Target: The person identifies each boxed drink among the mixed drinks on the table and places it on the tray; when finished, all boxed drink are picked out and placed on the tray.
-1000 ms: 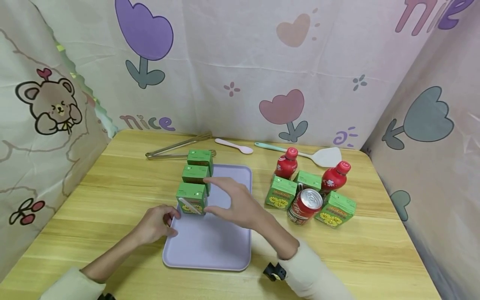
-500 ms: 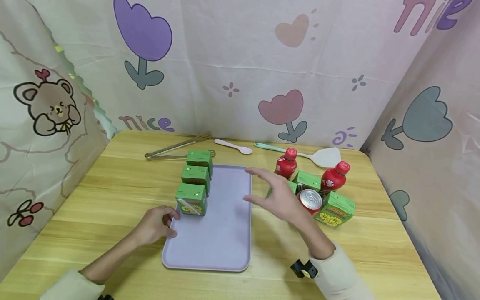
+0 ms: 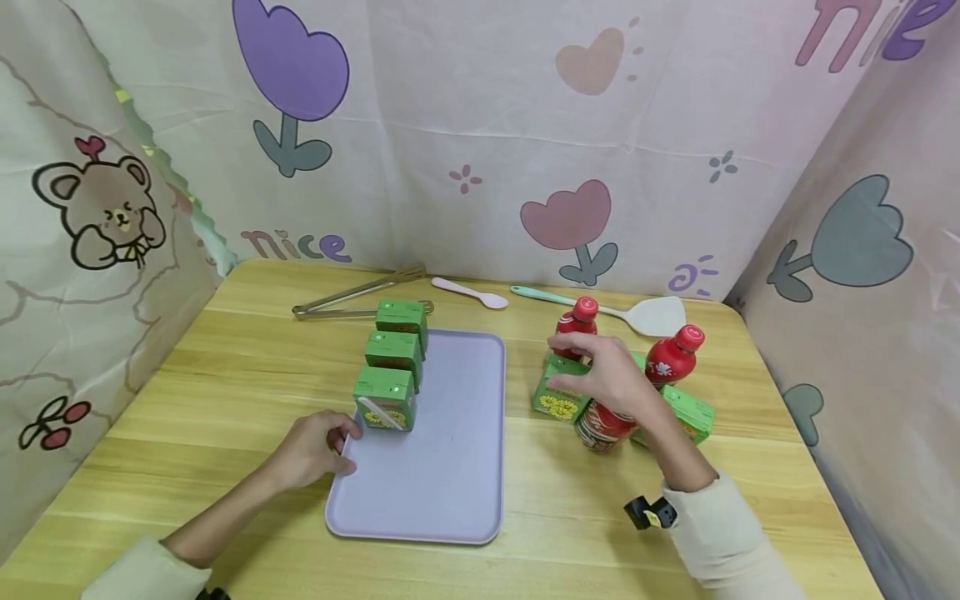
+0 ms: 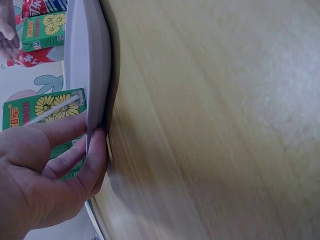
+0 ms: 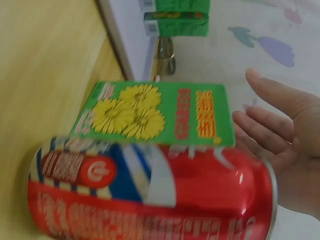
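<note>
My left hand pinches the left rim of the lilac tray, thumb and fingers on opposite sides of the rim in the left wrist view. Three green drink cartons stand in a row along the tray's left side; the nearest has a white straw on its front. My right hand hovers with thumb and fingers spread above a green carton with yellow flowers. In the right wrist view its fingers are right by that carton's top, with nothing held. A red soda can stands beside this carton, its top hidden by my hand in the head view.
Two red bottles and another green carton stand close around the can. Behind lie metal tongs, a pink spoon and a spatula with a white blade. Printed cloth walls the wooden table at back and sides.
My right hand has moved right, from beside the cartons on the tray to over the group of cartons, can and bottles. My left hand has stayed at the tray's rim.
</note>
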Demonstrator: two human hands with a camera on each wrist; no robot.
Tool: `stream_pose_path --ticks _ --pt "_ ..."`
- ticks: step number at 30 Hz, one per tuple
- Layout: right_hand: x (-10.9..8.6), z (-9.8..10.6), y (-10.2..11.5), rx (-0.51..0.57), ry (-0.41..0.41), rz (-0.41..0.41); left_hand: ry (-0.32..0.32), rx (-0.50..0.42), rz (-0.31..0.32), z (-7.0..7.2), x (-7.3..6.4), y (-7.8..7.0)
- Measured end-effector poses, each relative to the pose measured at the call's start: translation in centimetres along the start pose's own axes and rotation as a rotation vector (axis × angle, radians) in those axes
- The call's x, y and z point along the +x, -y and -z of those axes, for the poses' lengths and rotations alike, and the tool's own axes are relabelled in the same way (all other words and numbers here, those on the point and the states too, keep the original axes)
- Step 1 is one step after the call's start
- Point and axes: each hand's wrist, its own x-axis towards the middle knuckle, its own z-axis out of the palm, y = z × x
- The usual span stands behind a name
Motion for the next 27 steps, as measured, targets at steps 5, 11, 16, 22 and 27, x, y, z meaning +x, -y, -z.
stream_pose_path --ticks 5,11,16,22,27 --pt "0.0 0.01 -0.72 -0.043 0.04 -0.044 0.005 -0.001 -0.002 0.04 -0.01 -0.07" --pt "-0.03 -0.07 -0.67 -0.094 0.053 -0.072 0.015 -0.005 -0.007 0.1 0.02 -0.09" --pt "0.09 -0.21 -0.4 -0.172 0.065 -0.06 0.023 -0.005 -0.008 0.12 0.05 -0.06" --pt "0.3 -0.39 -0.34 -0.223 0.044 0.015 0.026 -0.008 -0.004 0.18 0.08 -0.15" --pt "0.26 -0.62 -0.58 -0.215 0.03 0.061 0.025 -0.011 0.0 0.18 0.09 -0.17"
